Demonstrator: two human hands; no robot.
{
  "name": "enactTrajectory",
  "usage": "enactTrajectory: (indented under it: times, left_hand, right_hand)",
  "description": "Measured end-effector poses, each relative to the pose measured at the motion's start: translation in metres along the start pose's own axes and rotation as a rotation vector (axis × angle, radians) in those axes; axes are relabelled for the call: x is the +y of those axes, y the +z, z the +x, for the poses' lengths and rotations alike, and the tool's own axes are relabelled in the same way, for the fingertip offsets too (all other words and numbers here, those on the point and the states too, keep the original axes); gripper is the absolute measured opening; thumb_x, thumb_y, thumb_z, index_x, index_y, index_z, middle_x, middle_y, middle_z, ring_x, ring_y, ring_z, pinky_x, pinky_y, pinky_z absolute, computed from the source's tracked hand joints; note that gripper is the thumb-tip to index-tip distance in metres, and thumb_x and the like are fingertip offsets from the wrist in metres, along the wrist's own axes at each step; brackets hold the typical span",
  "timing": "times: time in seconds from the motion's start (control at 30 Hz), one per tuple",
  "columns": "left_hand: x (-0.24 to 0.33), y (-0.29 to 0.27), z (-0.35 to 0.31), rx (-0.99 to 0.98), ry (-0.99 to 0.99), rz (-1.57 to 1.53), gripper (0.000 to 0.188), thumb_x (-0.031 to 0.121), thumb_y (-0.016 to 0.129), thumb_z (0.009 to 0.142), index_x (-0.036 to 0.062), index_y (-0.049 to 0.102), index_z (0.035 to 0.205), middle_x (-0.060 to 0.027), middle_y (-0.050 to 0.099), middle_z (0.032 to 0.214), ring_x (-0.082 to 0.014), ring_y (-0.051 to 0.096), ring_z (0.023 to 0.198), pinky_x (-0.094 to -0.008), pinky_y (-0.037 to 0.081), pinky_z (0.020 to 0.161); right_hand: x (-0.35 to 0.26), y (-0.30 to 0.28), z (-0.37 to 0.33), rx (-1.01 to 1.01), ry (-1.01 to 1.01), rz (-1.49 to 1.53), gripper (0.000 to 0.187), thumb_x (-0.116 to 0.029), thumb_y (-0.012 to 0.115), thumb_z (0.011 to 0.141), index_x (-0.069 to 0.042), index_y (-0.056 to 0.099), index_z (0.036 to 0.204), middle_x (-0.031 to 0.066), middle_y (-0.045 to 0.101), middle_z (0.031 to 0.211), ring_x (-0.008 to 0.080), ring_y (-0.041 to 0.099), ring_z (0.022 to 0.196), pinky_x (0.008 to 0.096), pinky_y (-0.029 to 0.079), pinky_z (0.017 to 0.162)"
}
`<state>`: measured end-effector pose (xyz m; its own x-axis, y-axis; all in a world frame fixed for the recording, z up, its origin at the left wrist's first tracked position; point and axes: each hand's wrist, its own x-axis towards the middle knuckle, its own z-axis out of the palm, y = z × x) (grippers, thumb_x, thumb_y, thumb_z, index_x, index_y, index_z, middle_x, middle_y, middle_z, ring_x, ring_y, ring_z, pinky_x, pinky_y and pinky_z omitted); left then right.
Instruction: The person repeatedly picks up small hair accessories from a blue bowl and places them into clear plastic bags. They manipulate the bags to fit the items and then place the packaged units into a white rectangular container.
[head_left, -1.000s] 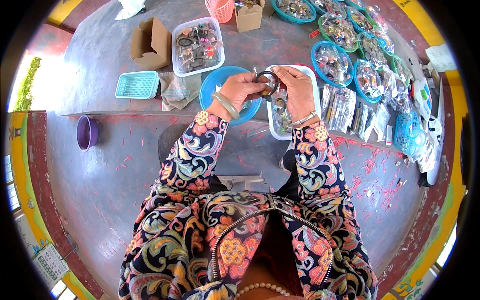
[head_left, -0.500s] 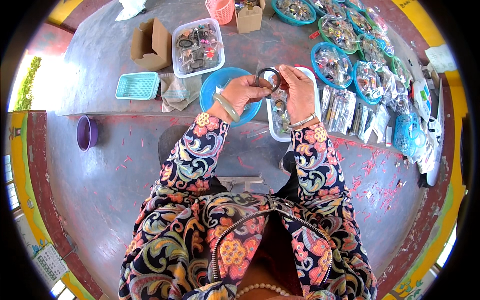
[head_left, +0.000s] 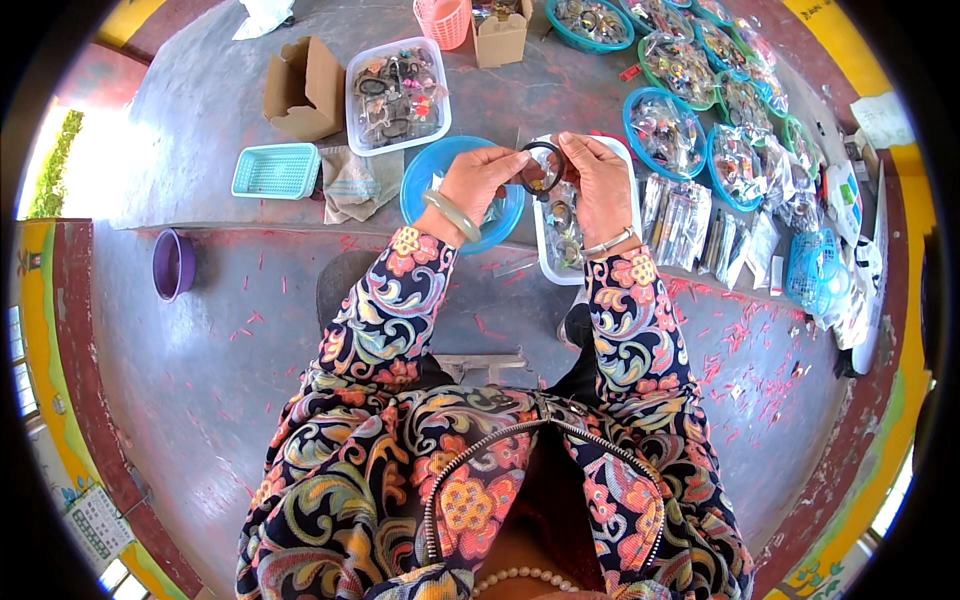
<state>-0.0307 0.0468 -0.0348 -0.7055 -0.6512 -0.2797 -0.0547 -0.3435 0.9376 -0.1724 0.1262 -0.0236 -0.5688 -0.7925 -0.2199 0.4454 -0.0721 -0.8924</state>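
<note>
A black hair tie (head_left: pixel 526 184), round and open in the middle, is held up between my two hands. My left hand (head_left: pixel 474 188) pinches its left edge between thumb and fingertips. My right hand (head_left: pixel 603 195) grips the opposite edge with the fingers pointing away from me. Below the right hand lies a white tray (head_left: pixel 543 258) with small packaged items, partly covered by that hand. Under the left hand is a blue basin (head_left: pixel 411 192) with some clear plastic in it, partly hidden by the hand.
Left of the basin are a grey cloth (head_left: pixel 352 185), a turquoise basket (head_left: pixel 275 172), an open cardboard box (head_left: pixel 305 90) and a white tub (head_left: pixel 352 120) of dark bands. Several bagged-goods basins, including a blue basin (head_left: pixel 632 125), fill the right. A purple bucket (head_left: pixel 174 266) stands lower left.
The hair tie has turned and sits slightly lower and to the right. My left hand has shifted its hold to the tie's upper left edge; my right hand stays nearly in place.
</note>
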Motion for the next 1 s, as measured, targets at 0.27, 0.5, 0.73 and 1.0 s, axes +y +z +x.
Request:
enactTrajectory:
  times: [0.27, 0.5, 0.73, 1.0]
  left_hand:
    - [-0.001, -0.007, 0.002, 0.089, -0.064, -0.297, 0.021, 0.021, 0.051, 0.088, 0.0029, 0.061, 0.091, -0.0036, 0.063, 0.080, -0.0061, 0.054, 0.068, -0.0180, 0.036, 0.053]
    - [0.003, -0.006, 0.002, 0.145, -0.046, -0.435, 0.022, 0.021, 0.051, 0.088, 0.0014, 0.056, 0.097, -0.0085, 0.062, 0.086, -0.0092, 0.058, 0.073, -0.0154, 0.037, 0.049]
    - [0.003, -0.009, 0.002, 0.156, -0.036, -0.516, 0.024, 0.020, 0.052, 0.087, -0.0022, 0.055, 0.094, -0.0100, 0.059, 0.083, -0.0151, 0.058, 0.071, -0.0267, 0.053, 0.068]
    - [0.001, -0.012, 0.002, 0.169, -0.048, -0.447, 0.023, 0.019, 0.050, 0.088, -0.0027, 0.054, 0.096, -0.0116, 0.060, 0.087, -0.0168, 0.059, 0.076, -0.0289, 0.053, 0.072]
  right_hand:
    - [-0.003, -0.006, 0.000, -0.178, 0.142, -0.189, 0.021, -0.026, 0.066, 0.077, -0.005, 0.063, 0.080, -0.0001, 0.061, 0.068, 0.0062, 0.053, 0.061, 0.0191, 0.036, 0.054]
    - [0.001, -0.008, -0.002, -0.329, 0.210, -0.386, 0.018, -0.023, 0.065, 0.077, -0.005, 0.063, 0.080, 0.0013, 0.062, 0.069, 0.0077, 0.057, 0.061, 0.0195, 0.037, 0.054]
    - [0.006, -0.012, 0.002, -0.316, 0.190, -0.366, 0.013, -0.015, 0.062, 0.078, -0.002, 0.063, 0.080, 0.0026, 0.062, 0.067, 0.0083, 0.057, 0.059, 0.0196, 0.038, 0.054]
    - [0.002, -0.014, 0.001, -0.400, 0.194, -0.468, 0.014, -0.014, 0.062, 0.078, -0.001, 0.063, 0.084, 0.0026, 0.062, 0.070, 0.0074, 0.055, 0.060, 0.0191, 0.039, 0.053]
